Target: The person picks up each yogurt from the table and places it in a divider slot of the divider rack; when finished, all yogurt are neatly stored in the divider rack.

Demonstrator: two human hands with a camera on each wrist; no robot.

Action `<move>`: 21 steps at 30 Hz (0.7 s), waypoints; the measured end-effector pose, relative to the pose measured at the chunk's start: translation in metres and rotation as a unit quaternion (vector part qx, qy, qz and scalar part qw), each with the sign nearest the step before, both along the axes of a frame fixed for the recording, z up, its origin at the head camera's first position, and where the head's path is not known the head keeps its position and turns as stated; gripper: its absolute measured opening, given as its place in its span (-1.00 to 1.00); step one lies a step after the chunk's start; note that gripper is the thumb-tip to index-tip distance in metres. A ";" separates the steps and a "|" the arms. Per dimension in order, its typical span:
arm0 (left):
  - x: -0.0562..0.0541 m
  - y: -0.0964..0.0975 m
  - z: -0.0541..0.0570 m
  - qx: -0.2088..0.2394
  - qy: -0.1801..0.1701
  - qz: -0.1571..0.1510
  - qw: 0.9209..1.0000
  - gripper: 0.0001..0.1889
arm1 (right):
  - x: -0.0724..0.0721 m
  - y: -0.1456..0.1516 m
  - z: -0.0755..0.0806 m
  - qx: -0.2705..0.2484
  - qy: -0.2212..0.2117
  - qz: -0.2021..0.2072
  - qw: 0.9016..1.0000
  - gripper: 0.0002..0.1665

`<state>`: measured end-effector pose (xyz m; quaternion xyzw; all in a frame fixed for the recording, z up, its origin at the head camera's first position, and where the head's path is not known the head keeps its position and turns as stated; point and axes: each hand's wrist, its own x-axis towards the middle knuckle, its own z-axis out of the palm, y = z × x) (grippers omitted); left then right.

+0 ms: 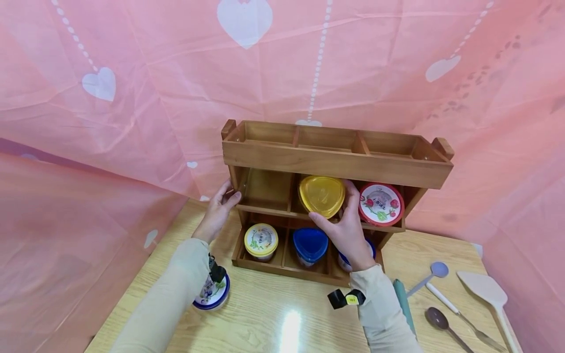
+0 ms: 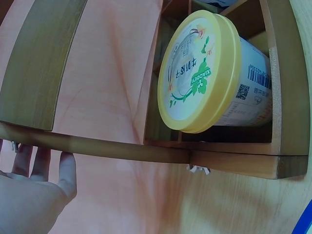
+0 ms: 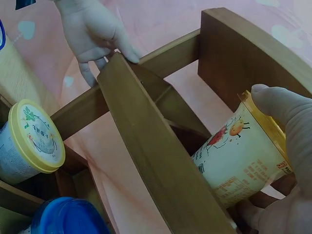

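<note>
The yellow-lidded tub (image 1: 322,196), lying lid-outward, is held by the right hand (image 1: 348,230) at the middle shelf compartment, while the wooden rack (image 1: 335,162) is steadied by the left hand (image 1: 218,213).

The yellow-lidded cup (image 2: 204,73) reads "XIAODEN" on its lid, the rest illegible.

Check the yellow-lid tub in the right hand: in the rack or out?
Partly in. The tub lies on its side in the rack's middle shelf, lid facing out, right hand gripping its rim.
</note>
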<state>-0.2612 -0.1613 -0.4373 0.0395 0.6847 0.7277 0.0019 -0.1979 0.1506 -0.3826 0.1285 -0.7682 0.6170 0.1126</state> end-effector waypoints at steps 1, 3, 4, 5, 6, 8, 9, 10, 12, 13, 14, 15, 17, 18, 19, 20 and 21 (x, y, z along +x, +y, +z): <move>0.000 0.000 -0.001 -0.001 0.000 0.000 1.000 -0.34 | -0.001 0.000 0.000 0.004 -0.002 -0.002 1.000 0.13; -0.001 0.000 -0.002 0.000 0.000 -0.001 1.000 -0.34 | -0.002 -0.001 0.000 0.012 -0.005 -0.007 1.000 0.14; -0.001 0.000 -0.002 0.000 0.000 -0.001 1.000 -0.34 | -0.002 -0.002 0.000 0.017 -0.006 -0.009 1.000 0.14; -0.002 0.000 -0.002 0.000 0.000 -0.001 1.000 -0.34 | -0.001 -0.004 0.003 0.025 -0.005 -0.010 1.000 0.14; -0.002 0.000 -0.002 0.000 0.000 -0.001 1.000 -0.34 | 0.001 -0.005 0.006 0.032 -0.004 -0.012 0.999 0.13; -0.002 0.000 -0.002 0.001 -0.001 -0.001 1.000 -0.34 | 0.004 -0.007 0.011 0.044 -0.005 -0.014 0.999 0.12; -0.002 0.000 -0.002 0.002 -0.001 -0.001 1.000 -0.34 | 0.005 -0.008 0.014 0.051 -0.005 -0.015 0.999 0.11; -0.002 0.001 -0.001 0.004 0.000 -0.001 1.000 -0.34 | 0.007 -0.009 0.016 0.056 -0.007 -0.015 0.998 0.11; -0.001 0.001 -0.001 0.006 0.000 0.000 1.000 -0.34 | 0.009 -0.011 0.019 0.060 -0.013 -0.015 0.998 0.10; -0.001 0.001 0.000 0.006 0.000 0.000 1.000 -0.34 | 0.008 -0.011 0.019 0.061 -0.016 -0.016 0.998 0.11; 0.000 0.001 0.000 0.007 -0.001 0.001 1.000 -0.34 | 0.009 -0.012 0.020 0.062 -0.018 -0.016 0.998 0.11; 0.000 0.001 0.001 0.008 0.000 0.001 1.000 -0.34 | 0.009 -0.012 0.020 0.064 -0.020 -0.016 0.998 0.11; 0.000 0.001 0.001 0.006 0.000 0.002 1.000 -0.34 | 0.009 -0.013 0.020 0.063 -0.022 -0.017 0.998 0.11; 0.000 0.001 0.001 0.006 0.000 0.002 1.000 -0.34 | 0.009 -0.013 0.020 0.063 -0.022 -0.017 0.998 0.11; 0.000 0.001 0.000 0.006 0.001 0.002 1.000 -0.34 | 0.009 -0.013 0.020 0.062 -0.020 -0.016 0.998 0.11; 0.000 0.001 0.000 0.006 0.002 0.002 1.000 -0.34 | 0.009 -0.012 0.019 0.060 -0.019 -0.016 0.998 0.12; -0.001 0.001 0.000 0.007 0.002 0.002 1.000 -0.34 | 0.009 -0.012 0.018 0.058 -0.016 -0.015 0.998 0.13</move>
